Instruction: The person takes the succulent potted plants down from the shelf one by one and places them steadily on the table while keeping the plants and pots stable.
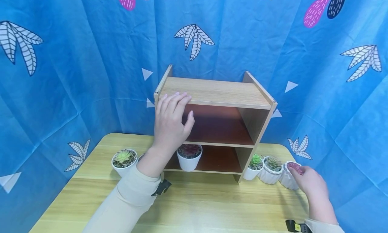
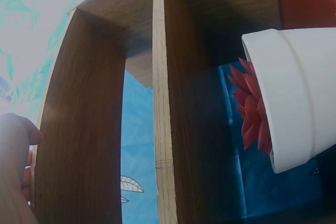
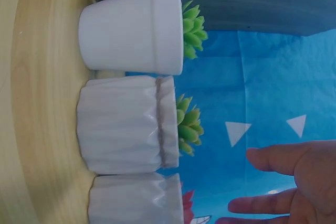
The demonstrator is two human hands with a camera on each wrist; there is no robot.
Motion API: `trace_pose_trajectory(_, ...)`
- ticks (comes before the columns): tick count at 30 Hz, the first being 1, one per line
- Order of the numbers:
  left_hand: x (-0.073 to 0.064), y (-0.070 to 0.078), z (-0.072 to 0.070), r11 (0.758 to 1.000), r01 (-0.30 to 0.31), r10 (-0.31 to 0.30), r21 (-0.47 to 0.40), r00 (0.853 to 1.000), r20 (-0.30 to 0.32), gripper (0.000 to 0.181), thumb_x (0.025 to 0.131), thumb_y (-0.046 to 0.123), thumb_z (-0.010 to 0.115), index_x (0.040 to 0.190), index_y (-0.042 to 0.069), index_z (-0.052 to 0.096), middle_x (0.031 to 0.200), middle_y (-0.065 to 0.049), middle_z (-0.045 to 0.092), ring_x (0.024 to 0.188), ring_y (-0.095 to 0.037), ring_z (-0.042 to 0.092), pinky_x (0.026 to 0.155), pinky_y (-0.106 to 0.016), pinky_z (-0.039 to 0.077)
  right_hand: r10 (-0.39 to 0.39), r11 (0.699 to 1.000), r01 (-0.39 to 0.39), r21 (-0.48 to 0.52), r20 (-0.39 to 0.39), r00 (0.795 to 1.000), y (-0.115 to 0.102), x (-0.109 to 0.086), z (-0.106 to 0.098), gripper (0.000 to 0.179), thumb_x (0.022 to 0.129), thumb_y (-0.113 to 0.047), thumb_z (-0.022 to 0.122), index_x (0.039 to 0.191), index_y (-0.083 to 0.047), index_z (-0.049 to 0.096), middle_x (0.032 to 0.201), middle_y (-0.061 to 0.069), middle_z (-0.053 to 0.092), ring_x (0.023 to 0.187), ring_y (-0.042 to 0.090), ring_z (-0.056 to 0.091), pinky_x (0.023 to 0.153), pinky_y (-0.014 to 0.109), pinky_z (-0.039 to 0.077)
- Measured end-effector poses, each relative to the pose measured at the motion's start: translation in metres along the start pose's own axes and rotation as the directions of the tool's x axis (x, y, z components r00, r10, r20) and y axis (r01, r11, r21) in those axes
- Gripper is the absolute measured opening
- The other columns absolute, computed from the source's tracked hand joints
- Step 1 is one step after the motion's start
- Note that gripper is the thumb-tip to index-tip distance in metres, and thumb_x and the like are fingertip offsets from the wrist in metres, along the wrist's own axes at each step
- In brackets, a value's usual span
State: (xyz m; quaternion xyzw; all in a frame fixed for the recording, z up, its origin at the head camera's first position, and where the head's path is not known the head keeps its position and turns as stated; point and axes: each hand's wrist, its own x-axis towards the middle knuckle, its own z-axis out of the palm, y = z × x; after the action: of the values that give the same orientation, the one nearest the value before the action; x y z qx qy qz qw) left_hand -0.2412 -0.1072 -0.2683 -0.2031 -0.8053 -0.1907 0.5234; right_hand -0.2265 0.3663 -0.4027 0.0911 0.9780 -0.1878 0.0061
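Observation:
A wooden shelf [image 1: 218,91] stands on the table. My left hand [image 1: 171,123] is at the front left of its top board, fingers loosely extended and thumb apart; whether it touches the board is unclear. Below it, a white pot with a red succulent [image 1: 189,163] stands in the bottom compartment, shown large in the left wrist view [image 2: 296,93]. My right hand [image 1: 312,184] is over a ribbed white pot [image 1: 288,179] with a red succulent. In the right wrist view, the right hand's fingers [image 3: 278,158] are extended, apart from the pots.
Right of the shelf, a smooth white pot [image 1: 252,174] and a ribbed pot [image 1: 269,175], both with green succulents, stand beside the red one. At left is another potted green succulent [image 1: 122,167]; my left arm partly hides one more pot. A blue curtain [image 1: 127,58] hangs behind the table [image 1: 194,206].

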Motion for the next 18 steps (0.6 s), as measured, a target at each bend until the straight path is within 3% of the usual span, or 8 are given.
trace_pose_trajectory(6,0.000,0.000,0.000,1.000,0.003,-0.003,-0.003,1.000,0.003,0.038,0.094,0.023,0.059,0.127,0.006,0.065,0.132,-0.011,0.063,0.131,-0.030,0.051,0.120,-0.043,0.023,-0.003,1.000,0.003,0.007,-0.020,1.000,-0.008,-0.007,-0.003,0.089,0.098,-0.066,0.038,0.132,0.016,0.047,0.127,0.039,0.054,0.111,0.061,0.050,0.086,0.065,0.045)
trace_pose_trajectory(18,0.000,0.000,0.000,1.000,0.006,-0.006,-0.011,1.000,-0.002,0.038,0.093,0.022,0.060,0.127,0.006,0.065,0.132,-0.011,0.063,0.130,-0.030,0.051,0.120,-0.043,0.023,-0.018,0.998,0.023,0.055,-0.075,0.997,-0.034,-0.022,-0.015,0.075,0.100,-0.061,0.042,0.127,0.008,0.058,0.125,0.031,0.061,0.108,0.052,0.056,0.082,0.061,0.046)
